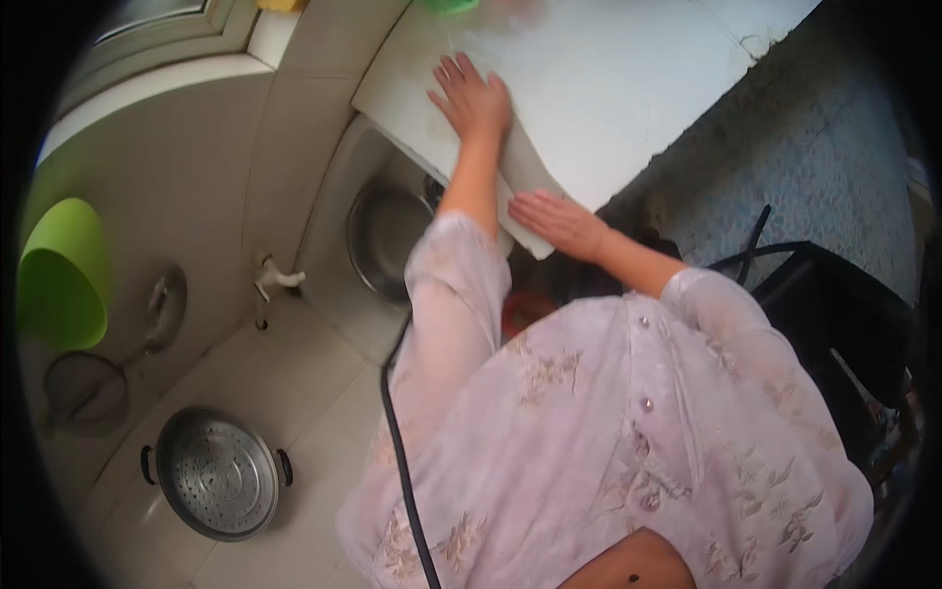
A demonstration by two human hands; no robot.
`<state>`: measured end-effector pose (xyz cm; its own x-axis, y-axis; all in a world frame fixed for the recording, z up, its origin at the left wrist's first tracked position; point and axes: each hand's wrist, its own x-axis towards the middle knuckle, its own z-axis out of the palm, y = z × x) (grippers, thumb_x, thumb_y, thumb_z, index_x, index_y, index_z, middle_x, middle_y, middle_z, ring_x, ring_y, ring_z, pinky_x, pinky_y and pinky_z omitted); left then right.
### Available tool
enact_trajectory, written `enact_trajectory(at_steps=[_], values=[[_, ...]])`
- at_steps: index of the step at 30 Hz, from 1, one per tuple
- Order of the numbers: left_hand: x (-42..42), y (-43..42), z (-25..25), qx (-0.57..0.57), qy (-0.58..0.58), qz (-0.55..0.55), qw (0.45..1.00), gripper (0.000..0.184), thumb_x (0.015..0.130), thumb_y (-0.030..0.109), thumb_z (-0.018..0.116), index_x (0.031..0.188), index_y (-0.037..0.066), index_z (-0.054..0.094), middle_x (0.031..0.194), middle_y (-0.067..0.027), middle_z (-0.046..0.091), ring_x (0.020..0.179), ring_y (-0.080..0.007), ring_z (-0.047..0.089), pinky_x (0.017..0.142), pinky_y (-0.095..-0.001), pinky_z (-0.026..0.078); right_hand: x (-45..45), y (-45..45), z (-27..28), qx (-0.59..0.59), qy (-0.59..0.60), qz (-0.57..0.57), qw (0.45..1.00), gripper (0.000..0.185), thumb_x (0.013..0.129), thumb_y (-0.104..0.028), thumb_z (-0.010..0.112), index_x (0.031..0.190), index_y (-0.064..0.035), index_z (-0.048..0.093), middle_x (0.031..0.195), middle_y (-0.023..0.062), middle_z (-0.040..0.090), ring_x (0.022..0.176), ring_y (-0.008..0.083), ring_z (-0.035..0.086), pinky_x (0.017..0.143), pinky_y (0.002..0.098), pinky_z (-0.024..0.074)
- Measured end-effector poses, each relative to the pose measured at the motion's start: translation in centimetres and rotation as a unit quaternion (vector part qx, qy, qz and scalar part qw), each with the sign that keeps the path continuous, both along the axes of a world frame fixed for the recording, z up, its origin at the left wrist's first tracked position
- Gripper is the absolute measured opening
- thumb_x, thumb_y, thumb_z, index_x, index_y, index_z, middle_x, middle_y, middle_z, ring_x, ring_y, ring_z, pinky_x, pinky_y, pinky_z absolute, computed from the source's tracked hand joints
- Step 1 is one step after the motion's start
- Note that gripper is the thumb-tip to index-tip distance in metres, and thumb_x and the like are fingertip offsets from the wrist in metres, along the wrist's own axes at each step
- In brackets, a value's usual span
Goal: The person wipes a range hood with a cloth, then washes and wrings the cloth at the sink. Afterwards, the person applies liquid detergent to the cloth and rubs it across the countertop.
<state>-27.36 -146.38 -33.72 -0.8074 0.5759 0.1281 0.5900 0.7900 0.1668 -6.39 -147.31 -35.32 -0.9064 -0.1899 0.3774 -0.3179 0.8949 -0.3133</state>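
My left hand (473, 101) lies palm down on a white countertop (613, 83), its fingers stretched out and spread. Closer to my body, my right hand (561, 224) rests with straight fingers on the near edge of the white surface. Between the two hands runs a pale strip (530, 157) that looks like a fold or raised edge; its material is unclear. Neither hand grips anything visible. Beside my left forearm, below the counter's edge, a metal basin (385, 240) sits in a light-coloured sink (334, 216).
A perforated steamer pot (218, 473) with dark handles stands on the tiles at lower left. A tap (280, 279), a green container (64, 275) and a strainer (86, 386) are along the wall. A dark bag-like object (834, 314) is at right.
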Motion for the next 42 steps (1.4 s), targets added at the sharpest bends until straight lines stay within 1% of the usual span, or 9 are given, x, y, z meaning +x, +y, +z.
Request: enact_trajectory(at_steps=[7, 11, 13, 19, 24, 27, 34, 37, 42], values=[[7.2, -5.5, 1.8, -0.017, -0.182, -0.127, 0.975, 0.059, 0.073, 0.019, 0.047, 0.126, -0.001, 0.028, 0.133, -0.0228, 0.022, 0.125, -0.034, 0.018, 0.1, -0.0472, 0.015, 0.0, -0.1, -0.7, -0.019, 0.043, 0.011, 0.999, 0.041, 0.071, -0.008, 0.044, 0.112, -0.002, 0.047, 0.116, 0.0075, 0.046, 0.114, 0.0185, 0.038, 0.102, 0.0322, 0.0245], [8.6, -5.8, 1.0, -0.018, -0.065, -0.165, 0.984, 0.058, 0.075, 0.022, 0.047, 0.125, -0.001, 0.03, 0.131, -0.0215, 0.027, 0.123, -0.0317, 0.023, 0.099, -0.048, 0.016, 0.1, -0.2, -1.6, -0.025, -0.013, 0.046, 0.999, 0.04, 0.072, -0.009, 0.044, 0.112, -0.0028, 0.047, 0.116, 0.007, 0.046, 0.113, 0.0176, 0.039, 0.101, 0.032, 0.0252], [3.8, -2.2, -0.2, -0.022, 0.014, -0.079, 0.997, 0.056, 0.077, 0.024, 0.045, 0.126, -0.001, 0.03, 0.132, -0.0209, 0.027, 0.123, -0.0321, 0.023, 0.1, -0.0481, 0.015, -0.2, 0.2, 0.2, 0.001, -0.005, 0.02, 1.0, 0.041, 0.073, -0.009, 0.043, 0.114, -0.003, 0.046, 0.119, 0.0067, 0.045, 0.115, 0.0172, 0.038, 0.101, 0.0318, 0.0249], [0.6, -0.3, 1.0, -0.033, -0.114, 0.026, 0.993, 0.061, 0.077, 0.025, 0.045, 0.128, -0.003, 0.024, 0.135, -0.0242, 0.016, 0.126, -0.0355, 0.013, 0.102, -0.0479, 0.009, -0.3, 0.3, 0.5, -0.014, -0.011, 0.004, 1.0, 0.043, 0.075, -0.009, 0.041, 0.117, -0.003, 0.043, 0.124, 0.006, 0.041, 0.119, 0.0166, 0.034, 0.101, 0.0313, 0.0248], [8.6, -5.3, 2.5, -0.077, -0.197, -0.145, 0.967, 0.062, 0.075, 0.024, 0.047, 0.127, -0.002, 0.025, 0.134, -0.0225, 0.02, 0.126, -0.0322, 0.018, 0.101, -0.0487, 0.012, 0.4, -0.3, -1.2, -0.027, -0.038, 0.036, 0.998, 0.041, 0.073, -0.008, 0.043, 0.114, -0.0031, 0.046, 0.119, 0.0045, 0.045, 0.115, 0.0153, 0.037, 0.102, 0.0313, 0.0241], [5.4, -3.3, 0.6, -0.043, -0.019, -0.129, 0.991, 0.059, 0.077, 0.026, 0.044, 0.127, 0.001, 0.027, 0.133, -0.0185, 0.026, 0.124, -0.0308, 0.022, 0.099, -0.0513, 0.014, 0.3, -0.3, 0.3, 0.015, -0.007, 0.004, 1.0, 0.042, 0.075, -0.01, 0.042, 0.117, -0.0036, 0.044, 0.121, 0.004, 0.044, 0.117, 0.0153, 0.036, 0.102, 0.0305, 0.0234], [-0.4, -0.4, 0.1, -0.012, -0.1, 0.0, 0.995, 0.064, 0.076, 0.027, 0.045, 0.127, -0.005, 0.023, 0.134, -0.0232, 0.019, 0.127, -0.0338, 0.013, 0.101, -0.0495, 0.007, 0.0, 0.1, 0.1, 0.022, 0.02, -0.034, 0.999, 0.045, 0.075, -0.01, 0.041, 0.119, -0.0027, 0.041, 0.124, 0.0056, 0.041, 0.118, 0.0164, 0.034, 0.102, 0.031, 0.0234], [5.9, -4.5, 1.7, -0.057, -0.2, -0.122, 0.97, 0.066, 0.073, 0.023, 0.047, 0.128, -0.004, 0.023, 0.135, -0.0225, 0.018, 0.127, -0.0331, 0.014, 0.101, -0.0487, 0.009, 0.0, -0.1, -0.2, -0.031, 0.032, -0.016, 0.999, 0.043, 0.072, -0.009, 0.045, 0.115, -0.0025, 0.045, 0.119, 0.0065, 0.045, 0.115, 0.0165, 0.038, 0.102, 0.0315, 0.0239], [5.6, -3.4, 0.2, -0.034, -0.035, -0.169, 0.984, 0.06, 0.076, 0.026, 0.044, 0.126, -0.001, 0.028, 0.133, -0.0213, 0.025, 0.125, -0.0312, 0.019, 0.1, -0.0491, 0.013, 0.2, -0.3, -0.2, 0.011, 0.028, -0.016, 0.999, 0.042, 0.073, -0.01, 0.045, 0.114, -0.0028, 0.046, 0.119, 0.0066, 0.045, 0.114, 0.0165, 0.039, 0.101, 0.0309, 0.0256]])
